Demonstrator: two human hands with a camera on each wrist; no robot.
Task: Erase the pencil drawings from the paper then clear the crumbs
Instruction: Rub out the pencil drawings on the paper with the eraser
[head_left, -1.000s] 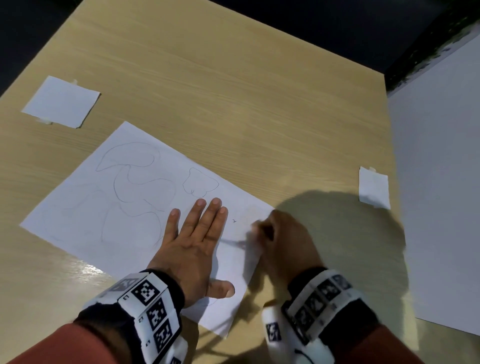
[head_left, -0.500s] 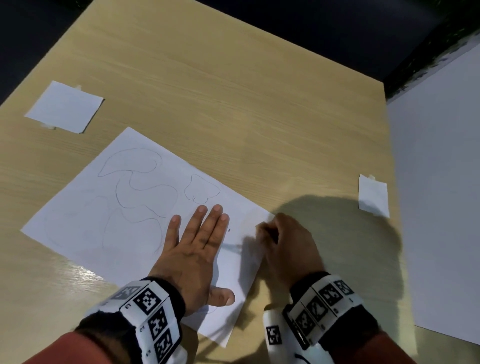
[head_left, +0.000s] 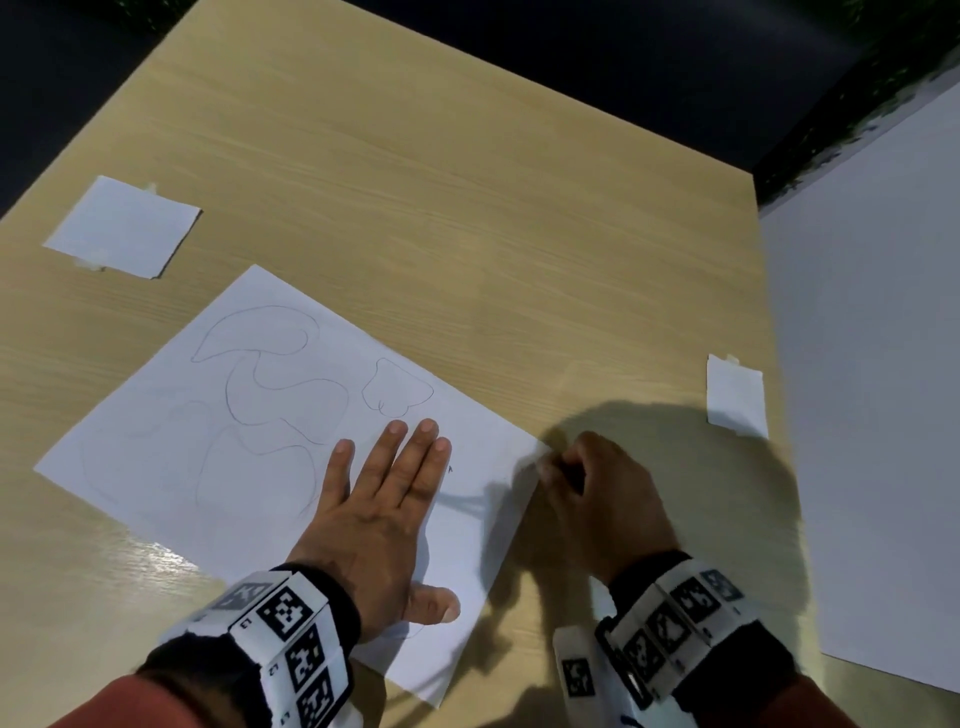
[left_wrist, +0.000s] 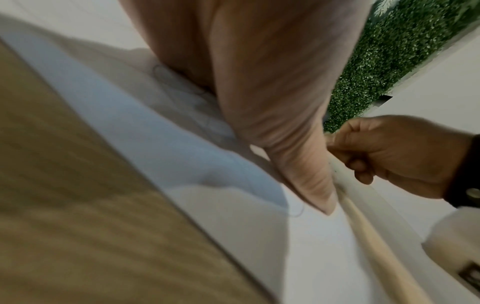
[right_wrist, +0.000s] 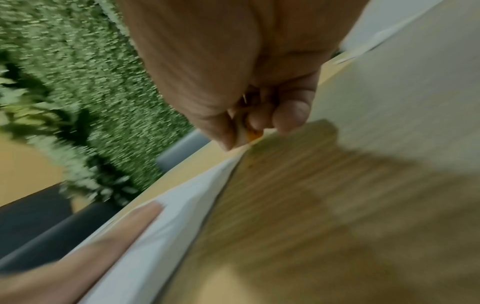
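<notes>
The left hand lay flat on the paper, fingers straight and close together, thumb out to the side, pressing the sheet to the table. The right hand was clenched round a small pale eraser with an orange patch, pinched between thumb and fingertips at the paper's right-hand corner; the head view hid the eraser behind the knuckles.

The paper sat slantwise on the wooden table, and curving pencil drawings remained over its left and middle parts, beyond the left fingertips. A small white slip lay well apart at the table's far left, another slip near the right edge, beside a large white board. The right hand cast a broad shadow over the table to its right.

Compared with half a second earlier, both hands sat in nearly the same places, the left palm unmoved and the right hand shifted only slightly at the corner.
</notes>
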